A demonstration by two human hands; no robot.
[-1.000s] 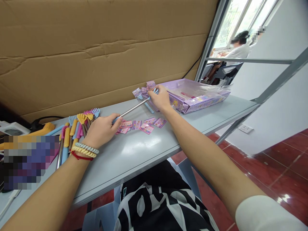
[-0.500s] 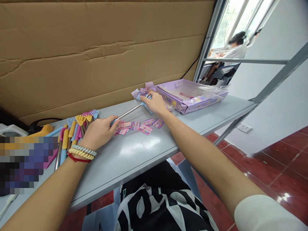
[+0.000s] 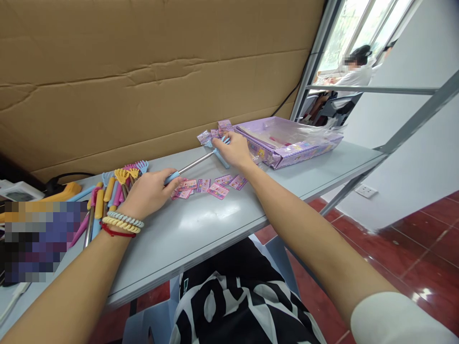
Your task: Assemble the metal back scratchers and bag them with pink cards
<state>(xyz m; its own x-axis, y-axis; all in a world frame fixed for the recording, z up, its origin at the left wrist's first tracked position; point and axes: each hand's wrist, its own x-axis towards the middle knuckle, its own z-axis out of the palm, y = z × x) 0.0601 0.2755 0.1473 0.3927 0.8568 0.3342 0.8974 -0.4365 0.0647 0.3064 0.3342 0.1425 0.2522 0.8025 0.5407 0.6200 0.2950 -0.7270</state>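
A back scratcher (image 3: 195, 163) with a silver shaft stretches between my two hands above the table. My left hand (image 3: 151, 192) is closed round its light-blue handle. At the other end, my right hand (image 3: 236, 149) closes its fingers at the blue claw head, partly covering it. Another light-blue piece (image 3: 221, 159) shows just below my right fingers; whether it is separate I cannot tell. Small pink and purple printed cards (image 3: 218, 190) lie scattered under the shaft. Several back scratchers with yellow claws (image 3: 122, 177), plus pink and blue ones, lie piled beside my left hand.
A purple tray-like box (image 3: 287, 155) with clear plastic stands right of my right hand. Small packets (image 3: 224, 126) lie against the cardboard wall (image 3: 161, 95). A metal frame (image 3: 412, 112) borders the table's right end. A seated person (image 3: 355, 71) is in the background.
Both hands keep their hold on the back scratcher, its shaft at nearly the same slant. The whole view has shifted slightly; the cards and box lie as before.
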